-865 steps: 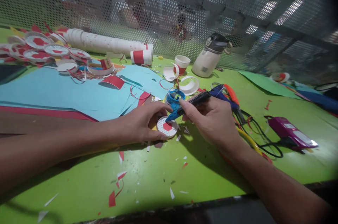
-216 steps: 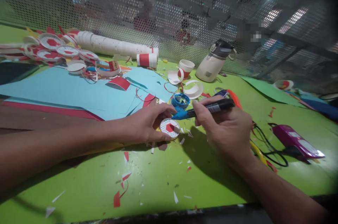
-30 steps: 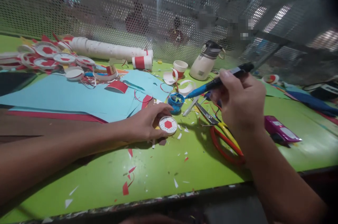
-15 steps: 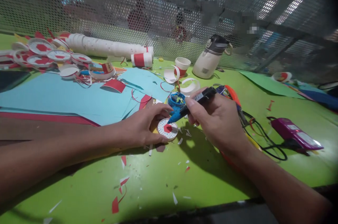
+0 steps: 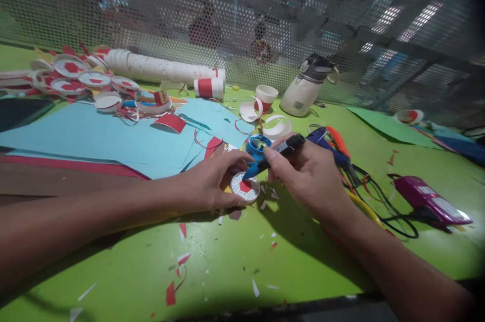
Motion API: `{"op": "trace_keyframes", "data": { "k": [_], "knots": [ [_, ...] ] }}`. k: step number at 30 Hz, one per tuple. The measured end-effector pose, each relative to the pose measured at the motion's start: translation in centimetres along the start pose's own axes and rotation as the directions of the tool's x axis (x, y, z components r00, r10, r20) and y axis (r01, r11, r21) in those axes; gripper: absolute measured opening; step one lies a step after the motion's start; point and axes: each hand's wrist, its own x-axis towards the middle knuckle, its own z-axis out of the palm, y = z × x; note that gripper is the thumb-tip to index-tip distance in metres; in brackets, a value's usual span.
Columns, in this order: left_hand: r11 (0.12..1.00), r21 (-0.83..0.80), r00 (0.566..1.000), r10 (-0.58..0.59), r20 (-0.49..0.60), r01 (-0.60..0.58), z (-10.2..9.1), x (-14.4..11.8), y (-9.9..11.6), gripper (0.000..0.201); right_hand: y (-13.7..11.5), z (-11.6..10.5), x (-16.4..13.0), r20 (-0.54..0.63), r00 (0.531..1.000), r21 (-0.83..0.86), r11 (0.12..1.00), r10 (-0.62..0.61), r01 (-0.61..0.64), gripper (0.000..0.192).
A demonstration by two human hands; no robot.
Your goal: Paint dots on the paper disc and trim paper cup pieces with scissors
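Observation:
My left hand (image 5: 210, 183) pins a small white paper disc (image 5: 247, 189) with a red hexagon centre flat on the green table (image 5: 227, 256). My right hand (image 5: 306, 175) grips a black marker with a blue-stained tip (image 5: 271, 156), angled down so the tip touches the disc's upper left edge. A small blue paint pot (image 5: 256, 144) stands just behind the disc. Blue dots ring the disc's rim.
Light blue and red paper sheets (image 5: 94, 135) lie at left, with finished discs (image 5: 71, 77) and a stack of white cups (image 5: 159, 69) behind. A flask (image 5: 308, 87), cut cup rings (image 5: 278, 127), a glue gun (image 5: 333, 145), cables and a purple device (image 5: 432, 198) sit at right. Paper scraps litter the front.
One second ago my right hand held the marker raised above the scissors; it came down and now the tip rests on the disc. My left hand kept holding the disc.

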Motion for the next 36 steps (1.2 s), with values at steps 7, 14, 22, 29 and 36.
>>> {"op": "trace_keyframes", "data": {
  "k": [7, 14, 22, 29, 36],
  "knots": [
    [0.998, -0.057, 1.0, 0.007, 0.009, -0.006, 0.2, -0.1, -0.2, 0.052, 0.3, 0.0, -0.2, -0.002, 1.0, -0.059, 0.998, 0.01, -0.01, 0.019],
    [0.995, -0.096, 1.0, -0.01, -0.001, 0.01, 0.4, -0.1, -0.2, 0.05, 0.1, 0.0, 0.0, -0.001, 1.0, -0.12, 0.992, -0.027, 0.027, 0.024],
    [0.999, -0.032, 0.999, -0.031, -0.02, 0.031, 0.3, -0.4, -0.1, 0.052, -0.2, -0.3, 0.1, -0.025, 1.0, -0.012, 1.0, -0.002, 0.002, 0.023],
    [0.998, -0.056, 1.0, -0.009, -0.03, 0.008, 0.5, -0.4, -0.2, 0.049, -0.9, -0.7, -0.1, -0.068, 0.997, 0.05, 0.999, 0.023, -0.02, 0.021],
    [0.997, -0.082, 1.0, -0.014, -0.006, 0.013, 0.5, -0.2, -0.3, 0.049, -0.3, -0.1, -0.2, -0.034, 0.999, 0.019, 1.0, -0.008, 0.009, 0.02]
  ]
}}
